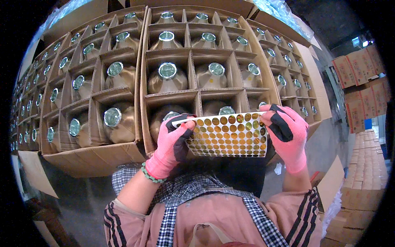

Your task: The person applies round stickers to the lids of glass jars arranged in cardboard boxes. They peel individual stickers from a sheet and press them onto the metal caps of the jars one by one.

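Between my hands hangs a white sheet of round gold stickers (230,136), several rows of them, its top edge curled or folded. My left hand (173,138), in a pink and black glove with bare fingertips, pinches the sheet's upper left corner. At the upper right corner my right hand (286,133), gloved alike, pinches it too. Just beyond the sheet stands an open carton (195,95) with cardboard dividers. Each cell shows a bronze-tinted glass bottle (168,80) with a silvery rim; the nearest ones are partly hidden by my hands and the sheet.
More divided cartons of similar bottles stand to the left (92,154) and right (320,96). Closed printed boxes (366,66) are stacked at the far right, above stacked small cartons (364,160). Clear plastic wrap (284,16) lies behind. A loose cardboard flap (331,183) rises beside my right arm.
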The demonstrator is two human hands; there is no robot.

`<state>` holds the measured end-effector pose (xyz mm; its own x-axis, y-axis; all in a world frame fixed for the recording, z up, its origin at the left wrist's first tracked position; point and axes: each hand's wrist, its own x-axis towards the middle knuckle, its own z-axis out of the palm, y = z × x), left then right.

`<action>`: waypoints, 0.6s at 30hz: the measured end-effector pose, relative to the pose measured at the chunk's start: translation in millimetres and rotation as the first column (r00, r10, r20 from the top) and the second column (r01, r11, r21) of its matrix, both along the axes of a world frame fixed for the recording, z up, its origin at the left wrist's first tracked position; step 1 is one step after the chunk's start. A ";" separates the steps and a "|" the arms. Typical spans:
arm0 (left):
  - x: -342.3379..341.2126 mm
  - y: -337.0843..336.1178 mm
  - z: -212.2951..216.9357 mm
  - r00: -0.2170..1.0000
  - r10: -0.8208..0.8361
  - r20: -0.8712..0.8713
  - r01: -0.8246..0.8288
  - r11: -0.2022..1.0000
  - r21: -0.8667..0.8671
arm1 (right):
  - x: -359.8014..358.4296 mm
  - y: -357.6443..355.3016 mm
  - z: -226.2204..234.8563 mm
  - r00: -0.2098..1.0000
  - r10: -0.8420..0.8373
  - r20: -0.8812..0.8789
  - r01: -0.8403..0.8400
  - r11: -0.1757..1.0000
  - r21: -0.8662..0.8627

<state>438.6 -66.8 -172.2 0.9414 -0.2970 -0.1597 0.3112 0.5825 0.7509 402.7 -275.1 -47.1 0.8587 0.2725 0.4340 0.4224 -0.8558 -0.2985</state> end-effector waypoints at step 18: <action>6.6 7.2 12.1 0.829 -0.553 0.084 0.500 0.801 0.331 | 123.9 60.7 -16.3 0.889 0.389 -0.242 -0.391 0.920 0.043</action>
